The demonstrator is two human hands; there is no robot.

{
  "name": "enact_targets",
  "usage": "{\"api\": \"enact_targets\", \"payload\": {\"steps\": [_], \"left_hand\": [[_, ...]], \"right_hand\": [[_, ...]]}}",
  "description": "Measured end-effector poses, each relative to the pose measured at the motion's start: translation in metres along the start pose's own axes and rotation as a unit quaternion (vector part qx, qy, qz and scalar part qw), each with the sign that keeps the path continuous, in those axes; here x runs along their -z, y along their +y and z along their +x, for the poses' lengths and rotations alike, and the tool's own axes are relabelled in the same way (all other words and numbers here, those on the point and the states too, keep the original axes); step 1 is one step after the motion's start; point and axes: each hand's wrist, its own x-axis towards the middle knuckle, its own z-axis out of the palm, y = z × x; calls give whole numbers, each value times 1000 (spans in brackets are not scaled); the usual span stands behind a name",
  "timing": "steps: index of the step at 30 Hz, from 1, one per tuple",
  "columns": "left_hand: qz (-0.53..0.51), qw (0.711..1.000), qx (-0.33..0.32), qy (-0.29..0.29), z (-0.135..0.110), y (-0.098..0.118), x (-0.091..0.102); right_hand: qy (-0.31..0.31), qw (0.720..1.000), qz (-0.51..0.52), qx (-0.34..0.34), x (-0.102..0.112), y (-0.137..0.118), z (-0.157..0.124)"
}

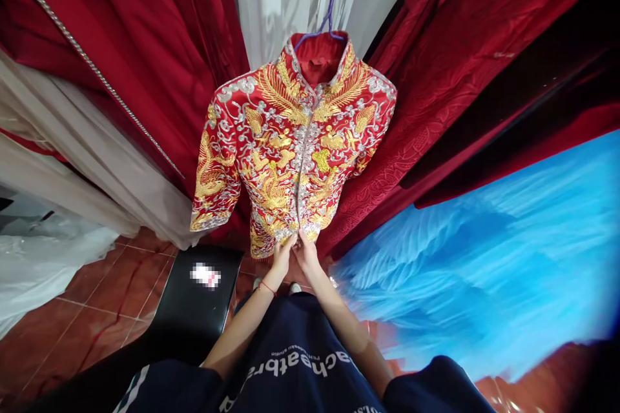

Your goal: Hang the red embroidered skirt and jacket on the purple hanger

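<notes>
A red jacket (pixel 276 161) with gold and silver embroidery and a stand-up collar hangs in front of me on a purple wire hanger (pixel 330 16). Its front edges meet down the middle. At the bottom of that front opening, my left hand (pixel 285 250) pinches the hem from the left. My right hand (pixel 306 249) grips the other front edge right beside it, the two sets of fingertips nearly touching. Whatever small fastener may lie between the fingers is hidden. A thin red string circles my left wrist.
Dark red garments (pixel 159 26) hang at the left, with a patterned red one (pixel 426 103) at the right. A fluffy blue dress (pixel 450 239) spreads at lower right. Left of my legs stands a black chair (pixel 201 310) with a blurred-out item on it. White fabric (pixel 271 0) hangs behind.
</notes>
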Motion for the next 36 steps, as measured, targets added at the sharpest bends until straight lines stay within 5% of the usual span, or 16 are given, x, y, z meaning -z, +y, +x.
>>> {"api": "enact_targets", "payload": {"steps": [6, 12, 22, 29, 36], "left_hand": [[-44, 998, 15, -35, 0, 2, -5], [-85, 994, 33, -54, 3, 6, -6], [-86, 993, 68, -50, 4, 11, -2], [-88, 992, 75, -55, 11, 8, 4], [-78, 992, 71, -69, 16, 4, 6]], "right_hand": [[-11, 984, -168, 53, 16, -16, -9], [-22, 933, -332, 135, 17, -41, -6], [46, 862, -493, 111, -1, -43, -8], [-23, 877, -471, 95, 3, -48, 1], [11, 914, -387, 126, 3, -56, -9]]}}
